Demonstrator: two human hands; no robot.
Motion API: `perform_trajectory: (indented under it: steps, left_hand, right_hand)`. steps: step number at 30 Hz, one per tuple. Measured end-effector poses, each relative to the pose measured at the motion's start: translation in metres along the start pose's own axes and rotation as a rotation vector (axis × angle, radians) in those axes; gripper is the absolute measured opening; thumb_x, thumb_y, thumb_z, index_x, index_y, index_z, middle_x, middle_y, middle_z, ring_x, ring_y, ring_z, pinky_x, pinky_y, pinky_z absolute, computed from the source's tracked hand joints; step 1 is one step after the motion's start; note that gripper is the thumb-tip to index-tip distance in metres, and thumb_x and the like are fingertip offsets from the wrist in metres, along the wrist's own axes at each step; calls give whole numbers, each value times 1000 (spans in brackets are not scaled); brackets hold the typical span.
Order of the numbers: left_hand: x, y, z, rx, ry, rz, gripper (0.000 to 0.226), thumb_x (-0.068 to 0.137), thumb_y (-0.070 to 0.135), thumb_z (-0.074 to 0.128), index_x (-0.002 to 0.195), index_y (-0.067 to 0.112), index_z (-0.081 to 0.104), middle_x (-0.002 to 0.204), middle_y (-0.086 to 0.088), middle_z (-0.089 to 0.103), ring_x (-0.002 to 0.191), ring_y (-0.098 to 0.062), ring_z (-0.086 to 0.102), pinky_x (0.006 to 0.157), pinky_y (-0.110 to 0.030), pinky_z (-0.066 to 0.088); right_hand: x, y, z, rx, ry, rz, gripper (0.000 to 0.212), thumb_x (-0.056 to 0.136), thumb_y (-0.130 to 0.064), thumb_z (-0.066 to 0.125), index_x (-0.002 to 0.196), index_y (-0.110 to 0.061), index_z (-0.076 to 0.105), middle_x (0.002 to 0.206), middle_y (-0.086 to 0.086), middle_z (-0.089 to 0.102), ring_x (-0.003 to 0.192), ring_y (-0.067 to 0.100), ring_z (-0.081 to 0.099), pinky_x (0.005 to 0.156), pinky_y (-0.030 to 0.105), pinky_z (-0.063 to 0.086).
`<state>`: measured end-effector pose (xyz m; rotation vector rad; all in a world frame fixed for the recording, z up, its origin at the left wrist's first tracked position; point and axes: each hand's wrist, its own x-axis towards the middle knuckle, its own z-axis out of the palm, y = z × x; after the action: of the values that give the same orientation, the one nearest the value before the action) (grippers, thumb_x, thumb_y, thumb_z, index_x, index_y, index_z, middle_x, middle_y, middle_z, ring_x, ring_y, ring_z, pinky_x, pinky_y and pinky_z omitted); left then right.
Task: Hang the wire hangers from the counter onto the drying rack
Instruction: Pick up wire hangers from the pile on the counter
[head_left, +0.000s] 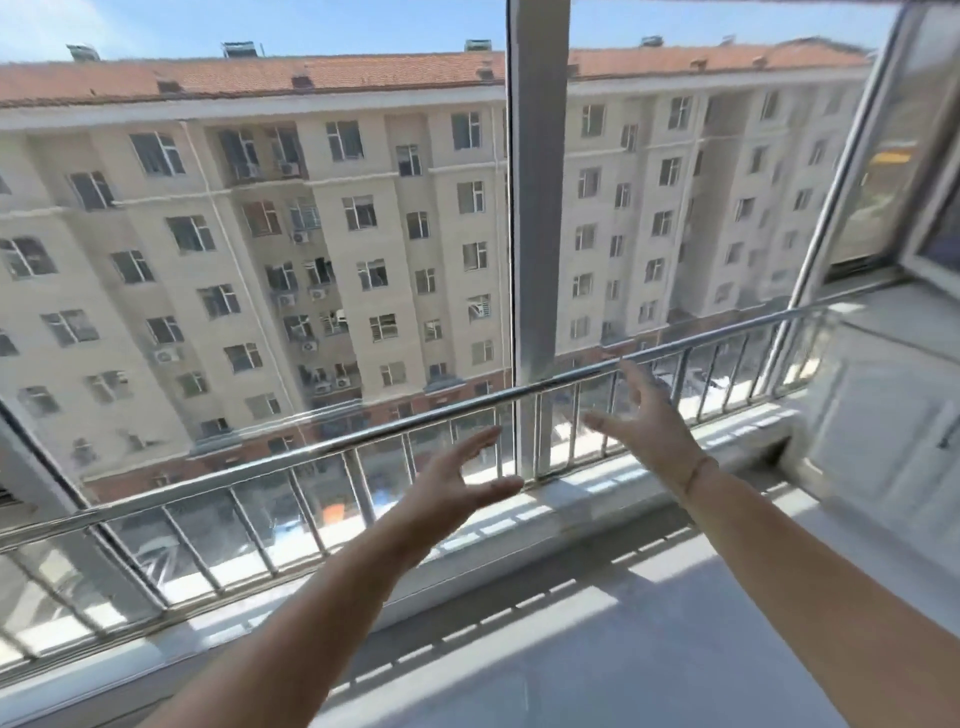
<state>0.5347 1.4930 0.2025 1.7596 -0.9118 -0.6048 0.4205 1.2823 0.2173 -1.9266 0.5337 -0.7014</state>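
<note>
Both my arms stretch forward toward a window. My left hand (457, 480) is open with fingers spread, just below the steel guard rail (291, 449). My right hand (647, 421) is also open, its fingertips near the rail's top bar, holding nothing. No wire hangers and no drying rack show in this view. A grey counter surface (597, 649) lies under my forearms.
A vertical window post (537, 208) rises between my hands. The window sill (571, 499) runs beneath the rail. An open window sash (930, 156) and a white cabinet (893, 415) stand at the right. An apartment block fills the view outside.
</note>
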Motion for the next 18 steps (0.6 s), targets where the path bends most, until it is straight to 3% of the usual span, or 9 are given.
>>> perform_trajectory:
  steps: [6,12,16,18]
  left_hand:
    - [70,34,122,-16,-120,70,72,73,33,76,137,34,43,143,10,43,129,-5,36,107,-26,22]
    - [138,68,237,-11,-254,139,83,64,43,79,138,32,44,142,10,45,130,-5,39,114,-35,24]
    - [179,86,311,13,-341,187,76,71,32,79,138,28,44,134,16,48,126,-3,42,110,-28,26]
    - [199,93,347,30,-396,220,72,73,29,78,137,26,44,134,15,48,125,-1,42,108,-23,26]
  right_hand:
    - [2,70,-123,-78,170,84,83,72,-25,77,141,-20,31,145,10,31,133,26,33,108,40,33]
    - [-7,121,-242,-135,306,141,85,69,-34,78,140,-23,33,132,8,36,123,23,39,108,43,34]
    - [-17,153,-310,-137,406,199,79,76,-24,74,141,-24,30,140,9,31,131,24,35,100,23,38]
    - [-21,170,-340,-148,470,228,81,76,-25,74,142,-24,29,144,6,29,135,21,31,106,31,35]
